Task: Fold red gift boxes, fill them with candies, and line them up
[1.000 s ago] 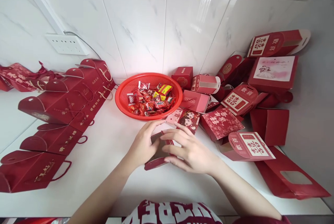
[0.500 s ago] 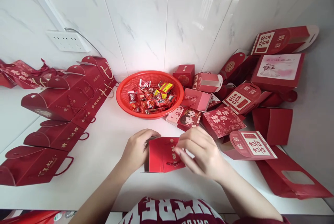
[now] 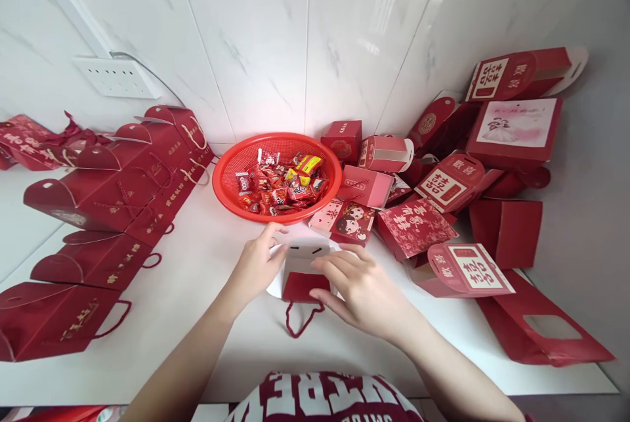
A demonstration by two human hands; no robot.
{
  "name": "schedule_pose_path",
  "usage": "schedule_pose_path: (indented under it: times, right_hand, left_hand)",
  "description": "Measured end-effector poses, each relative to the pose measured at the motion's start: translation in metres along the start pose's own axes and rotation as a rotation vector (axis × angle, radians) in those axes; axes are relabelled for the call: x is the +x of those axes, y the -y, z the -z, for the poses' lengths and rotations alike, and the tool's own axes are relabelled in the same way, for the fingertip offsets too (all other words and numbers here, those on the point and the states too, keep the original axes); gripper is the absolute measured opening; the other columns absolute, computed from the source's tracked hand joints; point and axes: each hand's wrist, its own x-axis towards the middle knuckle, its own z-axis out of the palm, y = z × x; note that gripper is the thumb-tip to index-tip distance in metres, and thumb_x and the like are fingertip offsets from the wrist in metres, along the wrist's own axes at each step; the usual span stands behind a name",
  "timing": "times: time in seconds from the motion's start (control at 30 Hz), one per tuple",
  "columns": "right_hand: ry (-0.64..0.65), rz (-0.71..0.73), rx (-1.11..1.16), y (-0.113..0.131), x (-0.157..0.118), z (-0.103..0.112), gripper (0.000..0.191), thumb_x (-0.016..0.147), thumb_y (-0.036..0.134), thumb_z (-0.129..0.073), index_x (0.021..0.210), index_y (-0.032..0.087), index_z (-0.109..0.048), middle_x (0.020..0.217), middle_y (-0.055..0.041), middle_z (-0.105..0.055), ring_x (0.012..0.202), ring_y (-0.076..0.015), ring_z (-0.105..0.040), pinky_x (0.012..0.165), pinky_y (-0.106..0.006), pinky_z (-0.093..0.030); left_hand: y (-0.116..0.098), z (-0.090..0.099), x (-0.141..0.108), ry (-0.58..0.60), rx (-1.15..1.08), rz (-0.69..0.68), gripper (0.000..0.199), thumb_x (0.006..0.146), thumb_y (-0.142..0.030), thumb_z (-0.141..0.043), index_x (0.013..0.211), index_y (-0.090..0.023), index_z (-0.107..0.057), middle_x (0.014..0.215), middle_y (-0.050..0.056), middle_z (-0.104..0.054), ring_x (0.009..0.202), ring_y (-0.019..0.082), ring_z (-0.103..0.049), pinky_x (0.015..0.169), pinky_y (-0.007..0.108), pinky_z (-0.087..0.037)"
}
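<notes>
A small red gift box (image 3: 301, 287) sits upright on the white table in front of me, its top open and its white inside showing. Its dark red rope handle (image 3: 301, 330) hangs out on the side toward me. At the left, my left hand (image 3: 258, 263) has thumb and fingers closed on the box's far-left edge by a white flap. My right hand (image 3: 361, 287) grips the right side, its fingers over the rim and its thumb at the near wall. Beyond the box stands a red plastic basket (image 3: 224, 195) holding several wrapped candies (image 3: 280, 189).
Several dark red boxes with rope handles (image 3: 105, 205) stand in a row at the left. Unfilled-looking red and pink boxes (image 3: 418, 225) lie piled at the right, against the wall. A power socket (image 3: 117, 77) is on the tiled wall (image 3: 256, 48).
The box has turned from lying with its printed side up to standing with its open top toward me. Its handle now hangs toward me, and both hands have shifted around its sides.
</notes>
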Motion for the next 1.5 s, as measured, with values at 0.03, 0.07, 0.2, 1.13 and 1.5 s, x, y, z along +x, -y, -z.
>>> schedule_pose_path:
  times: [0.03,0.07,0.2,1.13,1.5]
  right_hand:
    - [0.021,-0.008,0.0,-0.004,-0.002,-0.001,0.026,0.096,0.032,-0.059,0.116,0.015,-0.06,0.099,-0.0115,-0.073,0.096,-0.0275,-0.069,0.098,-0.052,-0.047]
    - [0.039,-0.011,0.002,-0.008,-0.004,-0.002,0.028,0.094,0.031,-0.063,0.117,0.015,-0.059,0.099,-0.0105,-0.073,0.098,-0.0279,-0.068,0.104,-0.056,-0.042]
    - [0.072,-0.036,0.055,-0.016,-0.008,-0.005,0.017,0.094,0.02,-0.063,0.11,0.018,-0.059,0.096,-0.0055,-0.07,0.093,-0.023,-0.067,0.115,-0.06,-0.028]
    - [0.161,0.023,-0.107,-0.003,-0.018,-0.019,0.031,0.097,0.015,-0.053,0.127,0.009,-0.057,0.094,-0.0084,-0.068,0.085,-0.0249,-0.062,0.082,-0.043,-0.05]
    - [0.169,0.067,0.066,-0.032,-0.036,-0.009,0.02,0.098,0.01,-0.05,0.09,0.018,-0.066,0.081,-0.0025,-0.064,0.078,-0.0173,-0.056,0.087,-0.036,-0.043]
  left_hand:
    - [0.005,-0.002,-0.001,0.007,-0.012,0.01,0.023,0.094,-0.028,-0.046,0.115,-0.024,-0.055,0.067,-0.005,-0.059,0.051,0.012,-0.051,0.051,0.022,-0.038]
    - [0.01,-0.003,-0.002,-0.007,-0.006,0.009,0.026,0.093,-0.027,-0.047,0.118,-0.025,-0.055,0.072,-0.004,-0.061,0.057,0.013,-0.056,0.054,0.023,-0.042]
    - [0.022,-0.006,-0.006,-0.256,0.206,-0.144,0.009,0.087,-0.025,-0.059,0.095,-0.022,-0.058,0.087,0.002,-0.061,0.083,0.019,-0.061,0.073,0.03,-0.049]
    - [-0.018,-0.015,0.011,0.117,0.573,-0.61,0.049,0.084,-0.003,-0.053,0.128,-0.024,-0.058,0.145,0.008,-0.052,0.133,0.028,-0.048,0.109,0.048,-0.04]
    - [-0.028,-0.035,0.014,0.241,0.623,-0.123,0.031,0.098,-0.019,-0.041,0.109,-0.018,-0.069,0.084,0.01,-0.074,0.076,0.027,-0.071,0.062,0.033,-0.047]
